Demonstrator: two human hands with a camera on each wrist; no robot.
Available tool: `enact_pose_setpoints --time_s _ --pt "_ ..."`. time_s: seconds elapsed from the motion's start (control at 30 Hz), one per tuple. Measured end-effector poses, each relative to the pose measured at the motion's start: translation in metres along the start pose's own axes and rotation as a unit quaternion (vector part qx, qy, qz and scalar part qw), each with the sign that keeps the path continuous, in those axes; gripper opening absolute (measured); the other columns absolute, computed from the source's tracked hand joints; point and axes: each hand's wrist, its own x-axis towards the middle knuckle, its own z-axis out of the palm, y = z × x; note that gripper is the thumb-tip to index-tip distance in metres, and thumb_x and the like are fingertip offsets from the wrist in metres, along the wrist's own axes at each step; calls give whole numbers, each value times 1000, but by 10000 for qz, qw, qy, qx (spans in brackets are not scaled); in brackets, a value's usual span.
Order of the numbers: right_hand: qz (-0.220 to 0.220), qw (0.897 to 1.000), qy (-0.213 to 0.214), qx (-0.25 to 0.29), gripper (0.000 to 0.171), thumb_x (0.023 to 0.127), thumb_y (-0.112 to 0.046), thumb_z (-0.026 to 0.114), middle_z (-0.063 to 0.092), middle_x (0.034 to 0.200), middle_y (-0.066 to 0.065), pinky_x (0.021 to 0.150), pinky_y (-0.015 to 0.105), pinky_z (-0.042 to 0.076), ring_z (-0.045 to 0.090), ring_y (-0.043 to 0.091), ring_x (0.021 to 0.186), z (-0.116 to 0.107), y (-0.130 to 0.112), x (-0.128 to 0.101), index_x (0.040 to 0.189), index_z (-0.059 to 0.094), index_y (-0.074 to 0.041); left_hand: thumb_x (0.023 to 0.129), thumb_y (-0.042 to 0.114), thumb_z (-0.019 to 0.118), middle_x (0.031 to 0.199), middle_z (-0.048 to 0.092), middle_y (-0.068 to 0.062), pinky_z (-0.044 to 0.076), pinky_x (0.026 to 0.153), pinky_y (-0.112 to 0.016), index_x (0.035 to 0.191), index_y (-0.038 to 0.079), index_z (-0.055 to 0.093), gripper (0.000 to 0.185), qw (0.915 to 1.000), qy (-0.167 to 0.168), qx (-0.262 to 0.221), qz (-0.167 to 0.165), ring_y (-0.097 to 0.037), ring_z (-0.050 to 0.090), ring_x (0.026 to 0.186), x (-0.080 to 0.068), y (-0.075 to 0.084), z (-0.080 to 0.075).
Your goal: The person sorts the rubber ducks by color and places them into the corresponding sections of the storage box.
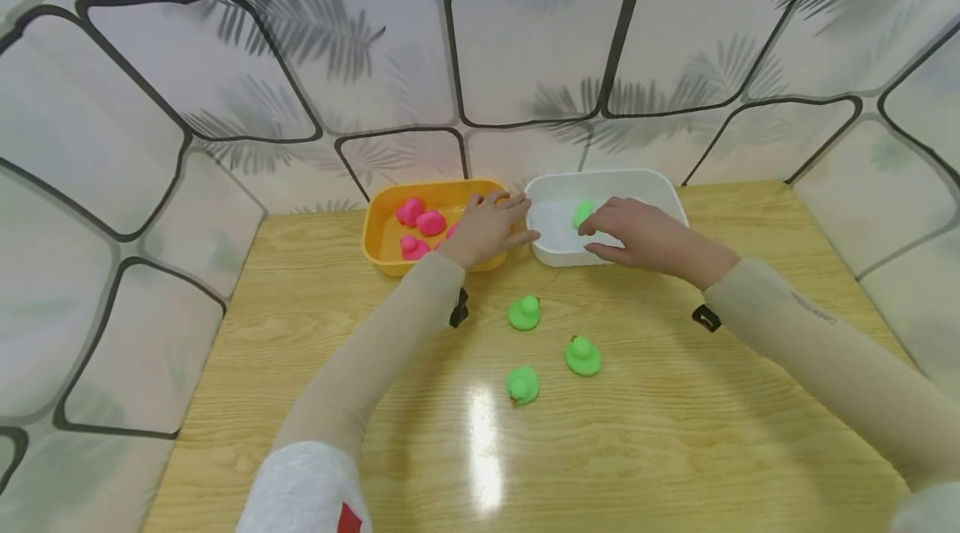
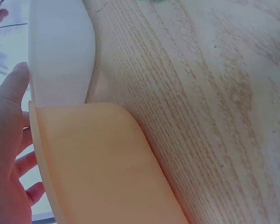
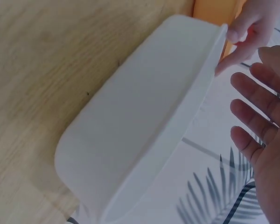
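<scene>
My left hand (image 1: 487, 228) reaches over the right end of an orange tub (image 1: 369, 245), fingers spread, its thumb and fingertips at the near left rim of a white tub (image 1: 558, 258). Several pink toy ducks (image 1: 431, 223) lie in the orange tub, some partly hidden by that hand. Over the white tub hovers my right hand (image 1: 637, 237), fingers loosely bent and parted, nothing between them in the right wrist view. A green toy duck (image 1: 583, 213) sits in the white tub just beyond its fingertips, partly covered by the hand.
Three more green ducks stand on the wooden table (image 1: 337, 333) in front of the tubs: one (image 1: 524, 313) nearest them, another (image 1: 582, 356) to the right, the third (image 1: 522, 385) closest to me. A patterned cloth wall (image 1: 540, 49) rises behind and at both sides.
</scene>
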Motion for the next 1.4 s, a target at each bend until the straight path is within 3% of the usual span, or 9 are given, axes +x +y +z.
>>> enact_pose_setpoints --time_s 0.27,0.4,0.73,0.93,1.13,1.4 --pt "-665 9970 388 46 23 87 -7 82 73 101 6 85 48 54 67 25 94 11 -21 -20 108 73 -6 105 63 47 167 37 0 28 113 -51 163 18 38 74 10000 -15 -14 -13 -27 33 152 3 -1 -1" --pt "-872 9954 390 80 26 88 -14 82 72 101 2 83 42 54 66 20 93 20 -34 -30 110 71 -9 104 66 44 167 36 1 28 114 -51 163 19 37 75 10000 -60 59 -16 -28 33 152 4 -2 1" --pt "-1046 9934 -179 428 31 100 -35 72 72 112 -1 87 37 56 66 15 101 48 -58 -56 120 73 -12 104 65 44 167 37 0 26 116 -54 163 19 38 75 10000 -25 4 21 -28 34 151 2 -2 2" --pt "-1148 9918 -294 471 28 98 -31 74 72 109 -6 84 35 55 66 13 98 57 -65 -65 121 71 -15 104 66 44 167 37 0 27 115 -53 163 19 38 75 10000 -37 -62 10 -29 34 151 2 -2 2" --pt "-963 9934 -397 487 30 97 -26 76 72 111 -5 85 35 55 65 13 99 59 -70 -73 123 70 -13 104 67 43 168 36 0 26 116 -54 163 20 37 76 10000 -42 -86 19 -28 33 151 3 -4 4" --pt "-937 9940 -278 485 30 95 -23 77 71 113 -4 86 36 55 64 13 100 64 -72 -77 122 69 -13 104 66 45 167 36 0 26 116 -54 163 19 38 75 10000 -34 -40 -2 -28 33 152 3 -3 4"
